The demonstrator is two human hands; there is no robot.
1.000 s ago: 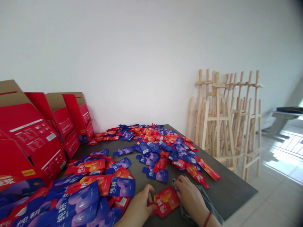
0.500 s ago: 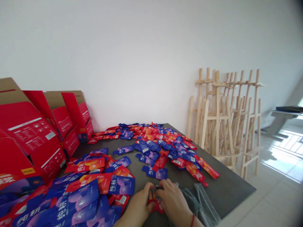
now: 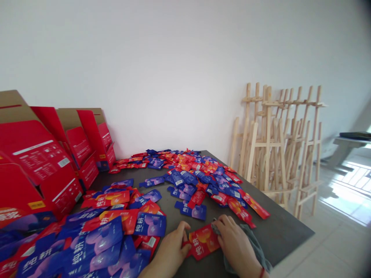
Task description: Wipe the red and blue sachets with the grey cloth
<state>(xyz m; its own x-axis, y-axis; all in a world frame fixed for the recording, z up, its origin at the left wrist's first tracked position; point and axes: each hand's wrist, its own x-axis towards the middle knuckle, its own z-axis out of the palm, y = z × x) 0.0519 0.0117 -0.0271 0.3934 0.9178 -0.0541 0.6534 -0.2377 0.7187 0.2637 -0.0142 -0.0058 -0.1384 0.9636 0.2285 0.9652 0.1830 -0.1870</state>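
Note:
A red pouch (image 3: 203, 241) with orange fruit pictures lies flat near the front of the dark table. My left hand (image 3: 173, 247) pinches its left end between thumb and fingers. At the pouch's right end, my right hand (image 3: 233, 239) is closed on a grey-green cloth (image 3: 249, 236) that trails under the palm and wrist. Part of the cloth touches the pouch's right edge. To the left of my left hand is a spread pile of blue pouches (image 3: 100, 247) and red ones. Just beyond my hands lies a single blue pouch (image 3: 191, 210).
A larger heap of red and blue pouches (image 3: 199, 173) covers the back and right of the table (image 3: 290, 231). Open red cartons (image 3: 37, 158) stand along the left side. Wooden easels (image 3: 266, 146) are on the floor to the right, before a white wall (image 3: 174, 77).
My right hand has moved right with the cloth, away from my left hand. The red pouch, bunched and mostly covered before, now shows stretched flat between both hands.

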